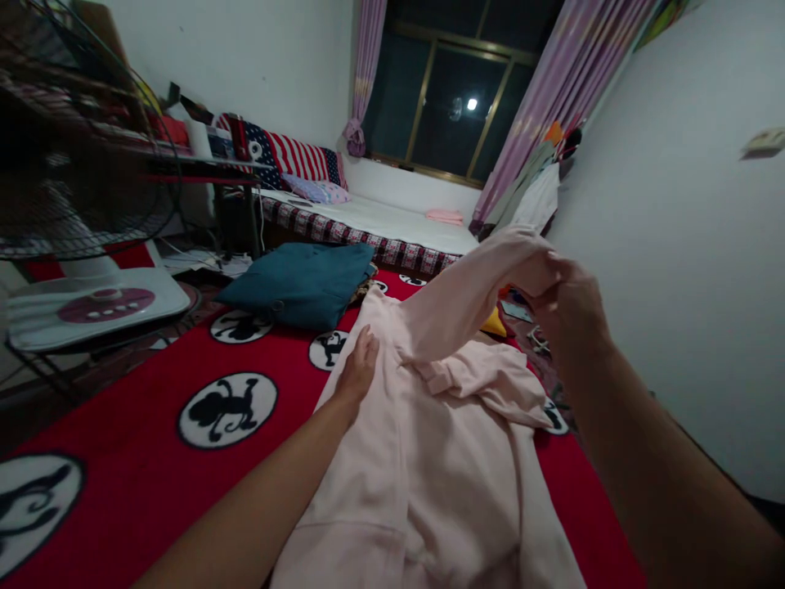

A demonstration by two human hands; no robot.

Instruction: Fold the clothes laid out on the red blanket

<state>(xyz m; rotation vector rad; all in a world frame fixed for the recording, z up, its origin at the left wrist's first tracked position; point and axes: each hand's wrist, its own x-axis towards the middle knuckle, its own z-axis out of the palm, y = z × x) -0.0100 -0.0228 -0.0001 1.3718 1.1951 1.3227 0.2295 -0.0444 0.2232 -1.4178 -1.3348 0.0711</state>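
A pale pink long-sleeved garment (454, 458) lies spread on the red blanket, its lower part running toward me. My right hand (570, 298) grips one sleeve near its end and holds it up, so the sleeve stretches through the air from the shoulder. The other sleeve (491, 376) lies folded across the upper part of the garment. My left hand (361, 364) rests flat on the garment's left edge below the shoulder, fingers stretched out.
The red blanket (147, 425) has round monkey patterns. A folded teal garment (300, 282) lies beyond my left hand. At left stands a fan (104, 303) near a cluttered desk (202, 168). A bed (380, 221) stands under the window; clothes (533, 196) hang at right.
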